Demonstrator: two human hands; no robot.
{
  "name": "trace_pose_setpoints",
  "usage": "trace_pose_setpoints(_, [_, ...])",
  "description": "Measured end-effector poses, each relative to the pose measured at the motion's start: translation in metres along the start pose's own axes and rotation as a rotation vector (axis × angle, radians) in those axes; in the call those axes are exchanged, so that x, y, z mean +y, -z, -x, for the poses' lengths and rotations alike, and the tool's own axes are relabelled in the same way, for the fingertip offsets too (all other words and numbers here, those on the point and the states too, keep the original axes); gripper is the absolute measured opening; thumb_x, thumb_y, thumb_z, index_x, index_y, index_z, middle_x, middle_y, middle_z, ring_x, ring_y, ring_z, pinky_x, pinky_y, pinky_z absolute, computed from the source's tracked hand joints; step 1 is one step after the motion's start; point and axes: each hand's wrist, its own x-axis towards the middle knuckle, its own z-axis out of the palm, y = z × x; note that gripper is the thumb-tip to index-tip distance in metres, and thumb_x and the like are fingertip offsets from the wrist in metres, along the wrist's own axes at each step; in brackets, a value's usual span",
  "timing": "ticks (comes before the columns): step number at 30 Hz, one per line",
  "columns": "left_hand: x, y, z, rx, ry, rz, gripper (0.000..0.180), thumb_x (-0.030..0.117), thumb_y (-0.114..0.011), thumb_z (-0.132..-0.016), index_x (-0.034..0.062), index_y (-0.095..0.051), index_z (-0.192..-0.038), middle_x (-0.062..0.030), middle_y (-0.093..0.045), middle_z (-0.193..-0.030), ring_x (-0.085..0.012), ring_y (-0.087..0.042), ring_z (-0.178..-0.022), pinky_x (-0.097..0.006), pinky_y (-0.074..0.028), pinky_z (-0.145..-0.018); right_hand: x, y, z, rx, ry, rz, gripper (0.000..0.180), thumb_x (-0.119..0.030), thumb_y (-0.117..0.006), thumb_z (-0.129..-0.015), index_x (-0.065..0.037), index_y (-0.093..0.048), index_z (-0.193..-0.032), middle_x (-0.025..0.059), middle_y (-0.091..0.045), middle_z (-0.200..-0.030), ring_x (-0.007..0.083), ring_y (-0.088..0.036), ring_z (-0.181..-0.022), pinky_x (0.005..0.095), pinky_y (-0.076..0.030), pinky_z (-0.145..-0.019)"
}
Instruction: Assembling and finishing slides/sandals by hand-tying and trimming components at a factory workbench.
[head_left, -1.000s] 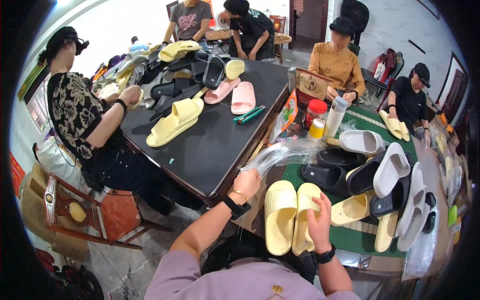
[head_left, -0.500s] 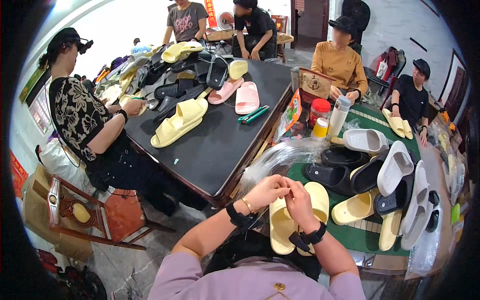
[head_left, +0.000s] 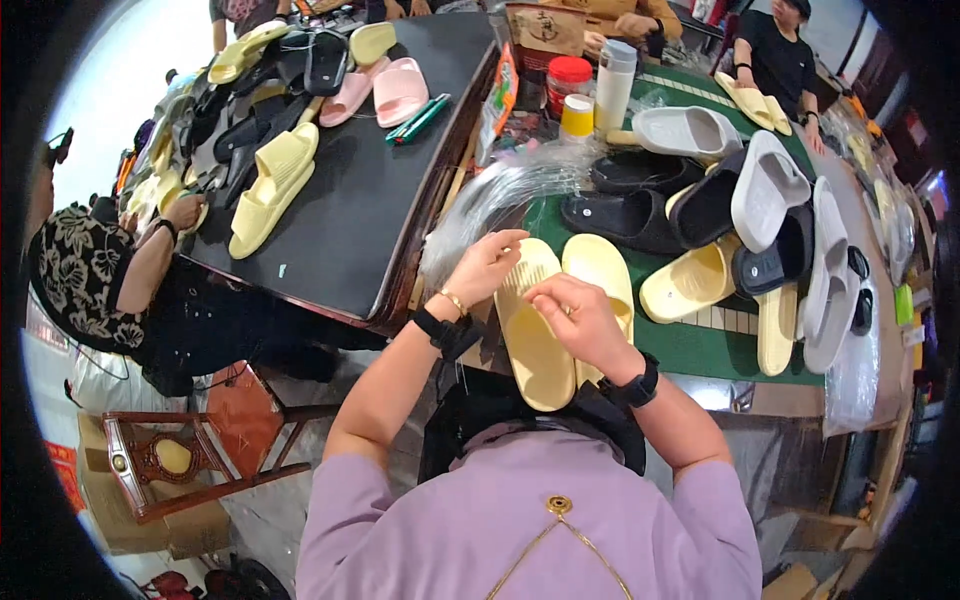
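A pair of pale yellow slippers stands at the table's near edge, toes away from me: the left slipper [head_left: 535,350] and the right slipper [head_left: 597,262], partly covered by my right hand. My left hand [head_left: 485,268] is beside the left slipper's ribbed strap, its fingers bent and drawn together. Over the gap between the two slippers, my right hand [head_left: 585,318] has thumb and forefinger pinched. Whatever either hand holds is too thin or hidden to make out. A bundle of clear plastic strands [head_left: 490,195] lies just beyond my left hand.
Black, grey and yellow slippers crowd the right, including a grey slipper [head_left: 768,190]. A white bottle [head_left: 614,88], red-lidded jar [head_left: 568,88] and yellow cup [head_left: 577,118] stand behind. More slippers cover the black table [head_left: 340,220]; a wooden chair [head_left: 240,420] is left. Other people work around.
My hands, together before, have parted, the left going left and the right staying over the slippers. The view has tilted down and shifted right, so things appear higher and further left.
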Motion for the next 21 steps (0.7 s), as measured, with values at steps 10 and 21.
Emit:
trace_pose_setpoints(10, [-0.013, 0.005, -0.028, 0.129, 0.103, -0.584, 0.040, 0.019, -0.066, -0.084, 0.0024, -0.059, -0.120, -0.0221, -0.064, -0.107, -0.0385, -0.062, -0.098, -0.044, -0.051, -0.085, -0.006, -0.002, 0.021, -0.166, -0.004, -0.063, 0.011, -0.008, -0.058, -0.088, -0.002, -0.067, -0.093, 0.0133, -0.067, -0.087, 0.0295, -0.064, -0.082, 0.0365, -0.051, -0.075])
trace_pose_setpoints(21, [0.017, 0.027, 0.010, 0.375, -0.018, -0.547, 0.033, 0.006, -0.064, -0.086, -0.0002, -0.060, -0.118, -0.0149, -0.065, -0.095, -0.0201, -0.066, -0.075, -0.033, -0.053, -0.067, 0.012, 0.042, 0.061, -0.094, -0.409, -0.707, 0.021, -0.011, -0.054, -0.096, 0.005, -0.068, -0.097, 0.0064, -0.068, -0.089, 0.0113, -0.062, -0.081, 0.0257, -0.051, -0.076])
